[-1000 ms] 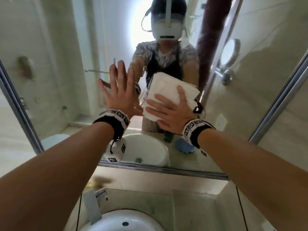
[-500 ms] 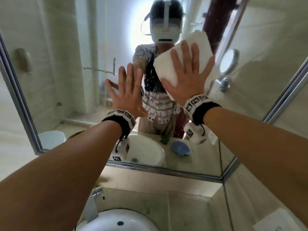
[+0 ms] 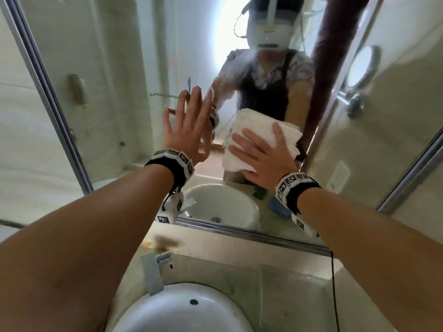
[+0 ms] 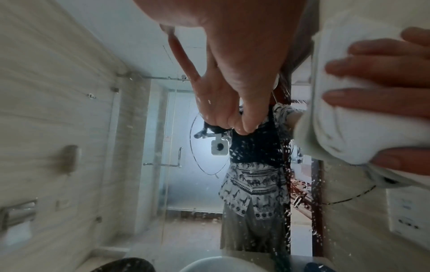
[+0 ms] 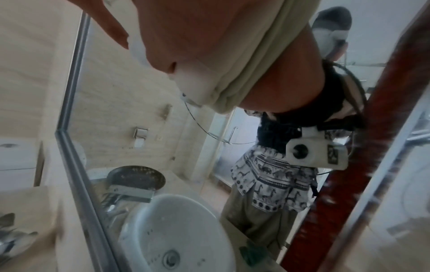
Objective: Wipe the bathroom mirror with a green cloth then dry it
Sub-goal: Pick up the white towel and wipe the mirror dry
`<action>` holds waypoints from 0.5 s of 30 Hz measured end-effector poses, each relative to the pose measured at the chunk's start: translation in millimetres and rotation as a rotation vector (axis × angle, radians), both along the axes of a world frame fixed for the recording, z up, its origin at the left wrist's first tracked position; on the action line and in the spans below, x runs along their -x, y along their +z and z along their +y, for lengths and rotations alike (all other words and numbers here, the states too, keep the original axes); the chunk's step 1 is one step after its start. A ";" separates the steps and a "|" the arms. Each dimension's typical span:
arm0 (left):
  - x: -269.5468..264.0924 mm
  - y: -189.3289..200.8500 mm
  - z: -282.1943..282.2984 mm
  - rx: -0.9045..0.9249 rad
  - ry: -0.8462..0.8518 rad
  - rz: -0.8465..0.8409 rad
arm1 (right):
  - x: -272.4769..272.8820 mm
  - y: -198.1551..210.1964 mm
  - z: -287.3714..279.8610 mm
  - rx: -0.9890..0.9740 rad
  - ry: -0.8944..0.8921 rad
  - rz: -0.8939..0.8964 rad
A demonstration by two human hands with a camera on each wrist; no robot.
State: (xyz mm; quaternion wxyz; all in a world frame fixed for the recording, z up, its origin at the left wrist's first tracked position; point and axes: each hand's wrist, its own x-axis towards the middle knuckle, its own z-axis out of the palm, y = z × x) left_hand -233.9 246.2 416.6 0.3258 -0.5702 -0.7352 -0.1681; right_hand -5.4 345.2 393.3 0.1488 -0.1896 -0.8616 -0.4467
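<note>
**Drying pass, low on the glass**

My right hand [image 3: 263, 161] lies flat on a folded white towel [image 3: 261, 137], fingers [image 3: 242, 140] spread and straight, thumb splayed below, pressing the pad against the mirror [image 3: 115, 97]. The towel sits in the lower middle of the glass, just above the reflected basin. My left hand [image 3: 187, 130] is also open — fingers together and extended, tips and palm braced on the mirror just beside the towel, holding nothing. The left wrist view shows that palm close against the glass and the towel under my other hand at the right edge.

The towel is white, so I judge this is the drying step, not the wet wipe. What I take for the green cloth [image 3: 260, 194] shows only as a small green shape reflected behind my right wrist, lying on the worktop [image 3: 287, 283] near something blue; I cannot make out more of it.

Droplets and streaks show on the glass in the left wrist view, down the middle strip over my reflection, and there is a smeary patch higher up in the head view. So I reckon a fair part is left to dry. The next move calls for firm, even pressure, overlapping strokes toward those wet areas, and turning the towel if this face gets damp.

Below the frame sits the sink [image 3: 182, 310] with its tap [image 3: 154, 271].
</note>
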 end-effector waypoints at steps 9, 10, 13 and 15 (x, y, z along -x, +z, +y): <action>38.9 16.4 -35.3 0.169 0.047 0.016 | -24.4 46.5 -4.8 0.075 -0.106 0.191; 48.3 18.4 -36.5 0.160 0.050 -0.006 | -18.7 55.8 -6.7 0.093 -0.122 0.238; 78.2 23.8 -36.4 0.098 0.064 -0.055 | 7.4 85.0 -12.1 0.116 -0.156 0.393; 97.9 26.4 -33.3 0.065 0.054 -0.083 | 32.6 100.8 -16.3 0.104 -0.190 0.522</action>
